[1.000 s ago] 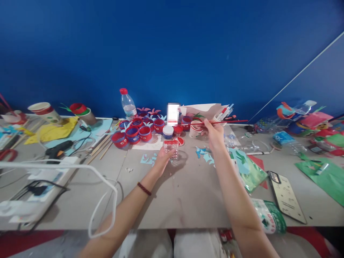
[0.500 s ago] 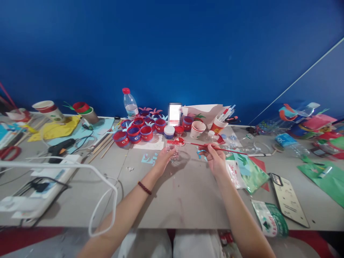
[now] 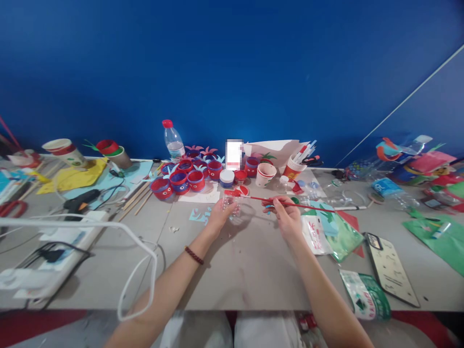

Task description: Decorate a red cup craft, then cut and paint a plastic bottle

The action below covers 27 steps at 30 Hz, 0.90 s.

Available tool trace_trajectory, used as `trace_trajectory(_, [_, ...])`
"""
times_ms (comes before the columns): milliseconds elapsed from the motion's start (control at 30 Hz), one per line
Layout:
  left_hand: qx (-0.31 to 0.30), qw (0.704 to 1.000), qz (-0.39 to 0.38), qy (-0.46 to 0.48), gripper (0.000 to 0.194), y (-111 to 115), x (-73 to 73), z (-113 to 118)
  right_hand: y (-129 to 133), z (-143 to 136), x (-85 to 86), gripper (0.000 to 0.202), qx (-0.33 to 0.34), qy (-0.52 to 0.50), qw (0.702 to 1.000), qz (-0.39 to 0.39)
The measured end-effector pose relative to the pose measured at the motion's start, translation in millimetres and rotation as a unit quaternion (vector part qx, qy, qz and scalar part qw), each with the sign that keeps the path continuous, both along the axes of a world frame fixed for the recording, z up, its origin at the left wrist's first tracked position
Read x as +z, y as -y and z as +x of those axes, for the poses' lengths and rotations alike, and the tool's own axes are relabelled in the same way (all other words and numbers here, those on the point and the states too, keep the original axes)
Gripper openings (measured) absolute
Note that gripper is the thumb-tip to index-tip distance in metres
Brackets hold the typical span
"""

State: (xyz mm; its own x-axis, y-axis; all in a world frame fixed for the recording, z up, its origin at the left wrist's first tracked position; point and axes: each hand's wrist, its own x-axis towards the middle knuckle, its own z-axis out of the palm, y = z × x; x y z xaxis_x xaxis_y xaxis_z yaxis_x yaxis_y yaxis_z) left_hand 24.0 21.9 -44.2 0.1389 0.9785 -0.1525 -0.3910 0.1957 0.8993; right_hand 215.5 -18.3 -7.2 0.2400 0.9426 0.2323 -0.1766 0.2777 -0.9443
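In my left hand (image 3: pixel 218 220) is a clear plastic piece (image 3: pixel 235 211), perhaps a cut bottle bottom, with red paint along its top. My fingers wrap round its left side. My right hand (image 3: pixel 289 217) pinches a thin red-handled paintbrush (image 3: pixel 311 206) between thumb and fingers. The brush lies almost level, its tip at the painted top of the plastic piece; I cannot tell exactly where the bristles touch. Just behind stand an open pot of red paint (image 3: pixel 240 176) and a white-lidded jar (image 3: pixel 226 178).
Several red and blue painted cups (image 3: pixel 163 189) with paper leaves stand at the back left, near a bottle (image 3: pixel 174 141). A paper cup (image 3: pixel 266 174) and a pen cup (image 3: pixel 293 168) are behind my right hand. A glue gun (image 3: pixel 80 200), power strip (image 3: pixel 68 251) and phone (image 3: pixel 391 268) lie at the sides.
My right hand has shifted slightly left with the paintbrush, bringing its tip further over the plastic piece. My left hand is almost still. The whole view has moved a little.
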Motion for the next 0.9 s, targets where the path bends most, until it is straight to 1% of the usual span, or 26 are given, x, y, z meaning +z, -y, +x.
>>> trace_trajectory(167, [0.004,0.999,0.019,-0.030,0.039,1.0,1.2,-0.5,2.4,-2.1,7.6,0.027,-0.015,0.032,0.999,0.008])
trace_trajectory(300, [0.012,1.000,0.016,-0.010,0.044,1.6,3.2,-0.8,3.6,-2.2,10.8,0.028,-0.030,0.045,0.998,0.014])
trace_trajectory(567, [-0.001,1.000,0.014,-0.003,0.046,3.2,8.2,-2.3,3.2,1.8,9.9,0.026,-0.046,0.047,0.998,0.008])
trace_trajectory(733, [0.011,1.000,0.018,-0.004,0.046,3.6,8.7,-1.5,1.7,7.3,6.1,0.025,-0.058,0.051,0.997,0.021])
trace_trajectory(800, [0.023,0.999,0.016,-0.021,0.046,3.2,7.9,-1.6,0.9,9.6,2.5,0.024,-0.065,0.038,0.996,0.037])
trace_trajectory(900, [0.056,0.994,0.036,-0.085,0.042,3.3,7.7,-2.0,1.2,10.6,-2.8,0.021,-0.073,0.025,0.996,0.049])
